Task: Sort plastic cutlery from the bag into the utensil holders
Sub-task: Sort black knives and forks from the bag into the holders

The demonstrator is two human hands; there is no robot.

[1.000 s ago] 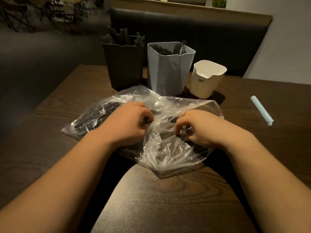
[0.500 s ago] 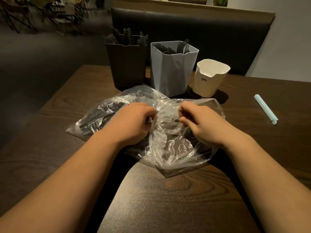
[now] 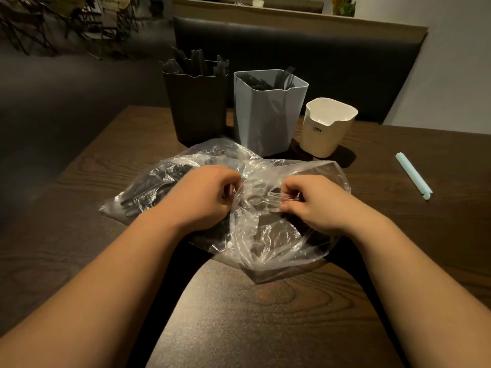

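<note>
Now the right fingers (image 3: 289, 185) and thumb pinch a clear plastic utensil (image 3: 281, 195) lying sideways at the bag mouth. It is probably a fork, but its head is lost in glare. The right hand (image 3: 318, 208) is curled tight round it. A second ago the same piece hung tines-down from this hand at the bag's near side. Half a second ago the fingers were at the opening. So the piece has been turned flat and is not yet lifted clear.

The left fingers (image 3: 229, 183) are curled, pinching a fold of film. The left hand (image 3: 202, 197) has kept that hold throughout, steadying the bag. The clear plastic bag (image 3: 265, 243) lies crumpled on the wooden table (image 3: 265, 328) under both hands, with black cutlery (image 3: 148, 192) bunched in its left end. My read: one piece is picked and carrying it to a holder comes next, while most of the bag is unsorted.

Beyond the bag is the black holder (image 3: 196, 110), full of black handles. The grey holder (image 3: 265, 115) just beside it has black forks in it. To the right of that the cream cup (image 3: 326, 131) looks empty inside and is possibly meant for clear pieces, though that is only a guess. A pale blue stick (image 3: 413, 175) lies well apart on the right, out of the way.

Loose film around the right fingers could snag the utensil. The holders stand just behind the bag, so the reach goes over it.
</note>
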